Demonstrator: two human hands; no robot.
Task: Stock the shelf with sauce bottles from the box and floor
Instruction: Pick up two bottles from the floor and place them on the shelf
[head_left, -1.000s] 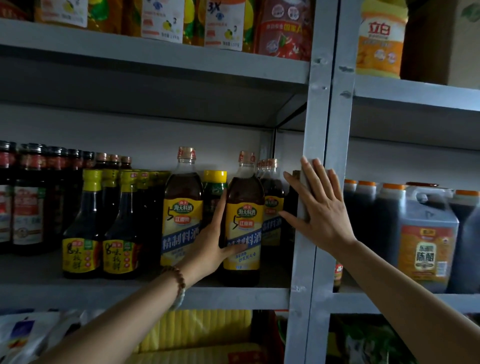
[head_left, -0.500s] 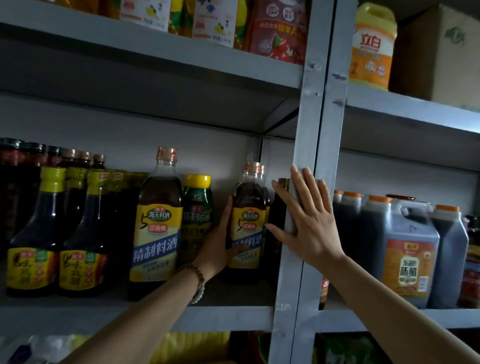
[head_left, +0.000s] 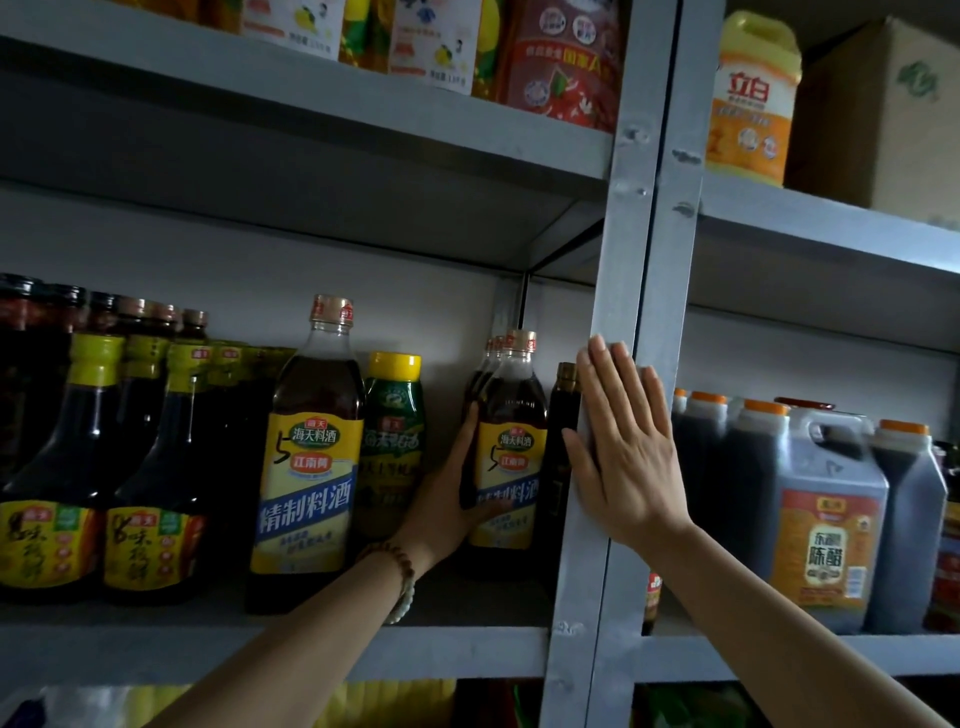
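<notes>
My left hand (head_left: 445, 503) is wrapped round the lower body of a dark sauce bottle (head_left: 511, 447) with a yellow and blue label, standing deep on the grey shelf (head_left: 156, 649) near the right end of the bay. More bottles of the same kind stand right behind it. A matching bottle (head_left: 311, 457) stands nearer the front, to the left, with a green bottle with a yellow cap (head_left: 390, 441) between them. My right hand (head_left: 626, 452) lies flat and open against the grey upright post (head_left: 631, 260), fingers pointing up.
Dark soy bottles with yellow-green necks (head_left: 98, 467) fill the left of the shelf. Large dark jugs with orange caps (head_left: 826, 519) stand in the right bay. Above are oil bottles, a yellow detergent jug (head_left: 753, 98) and a cardboard box (head_left: 883, 114). Packets lie on the shelf below.
My left hand has pushed the bottle further back on the shelf, toward the rear row. My right hand has stayed on the post. The view has tilted up and closer.
</notes>
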